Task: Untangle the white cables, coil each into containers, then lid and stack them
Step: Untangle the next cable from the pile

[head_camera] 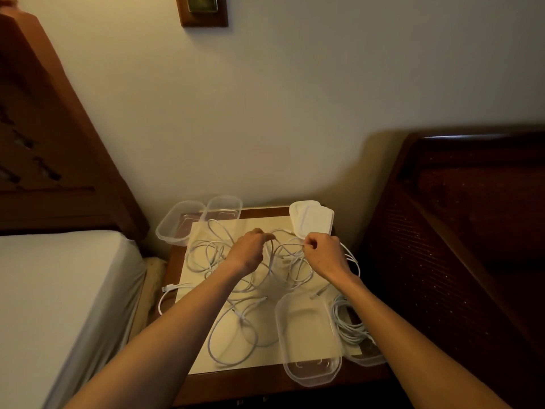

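While the white cables (236, 278) lie in one loose tangle spread over the cream mat (203, 343), the step in hand is judged to be the untangling, with most of the task ahead; both hands work at the far middle of that mat, the left hand (250, 249) with fingers curled down onto a strand and seemingly pinching it, the right hand (323, 250) with fingers closed tight on a loop that it lifts a little clear of the heap; nearer on the mat wide loops trail, and one plug end (168, 288) hangs off the mat's left edge; a clear container (309, 370) sits empty at the mat's near right corner, and just right of it a second container (365, 360) holds a bundled cable (348, 323), so one coil seems already stowed; two more empty containers (188, 222) stand at the mat's far left corner, and a stack of white lids (312, 218) at its far right; the next move probably calls for drawing the hands apart to find which strand runs free, then following it to its end without tightening any knot
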Action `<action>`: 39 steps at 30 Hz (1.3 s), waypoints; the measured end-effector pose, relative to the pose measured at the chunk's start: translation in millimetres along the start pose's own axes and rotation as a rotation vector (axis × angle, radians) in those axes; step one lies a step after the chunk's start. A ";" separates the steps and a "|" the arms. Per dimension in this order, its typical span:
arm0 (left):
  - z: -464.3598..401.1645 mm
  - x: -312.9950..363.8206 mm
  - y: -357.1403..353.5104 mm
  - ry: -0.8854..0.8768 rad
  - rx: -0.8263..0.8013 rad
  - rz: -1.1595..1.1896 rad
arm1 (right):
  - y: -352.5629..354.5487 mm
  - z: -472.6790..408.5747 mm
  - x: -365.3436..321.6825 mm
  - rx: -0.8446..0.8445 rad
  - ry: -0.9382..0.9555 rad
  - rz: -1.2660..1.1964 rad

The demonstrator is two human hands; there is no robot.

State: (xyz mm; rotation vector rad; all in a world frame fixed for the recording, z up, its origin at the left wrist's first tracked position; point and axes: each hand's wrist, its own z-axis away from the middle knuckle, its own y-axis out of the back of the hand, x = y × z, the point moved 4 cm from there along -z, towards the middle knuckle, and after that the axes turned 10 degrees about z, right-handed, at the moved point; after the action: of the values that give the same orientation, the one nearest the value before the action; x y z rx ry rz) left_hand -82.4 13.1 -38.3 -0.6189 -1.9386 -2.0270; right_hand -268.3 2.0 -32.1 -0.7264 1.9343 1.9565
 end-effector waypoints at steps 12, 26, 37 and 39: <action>16.7 56.0 138.6 -0.361 0.262 0.004 | -25.8 -9.8 13.8 -0.107 -0.024 0.149; 49.7 65.3 217.8 -0.321 0.711 0.056 | 34.0 5.1 -66.5 -0.064 0.392 -0.302; 76.8 40.6 252.2 -0.196 0.835 0.157 | 25.8 -27.9 -45.6 -0.082 0.156 -0.318; 74.4 10.8 228.9 0.035 0.616 0.105 | 46.2 -35.9 -58.2 -0.001 0.169 -0.465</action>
State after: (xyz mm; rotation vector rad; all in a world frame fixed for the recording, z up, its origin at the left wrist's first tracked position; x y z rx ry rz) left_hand 25.4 72.1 168.9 -0.5057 -2.2847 -1.2573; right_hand -239.8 -27.8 39.3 -1.2473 1.6553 1.6527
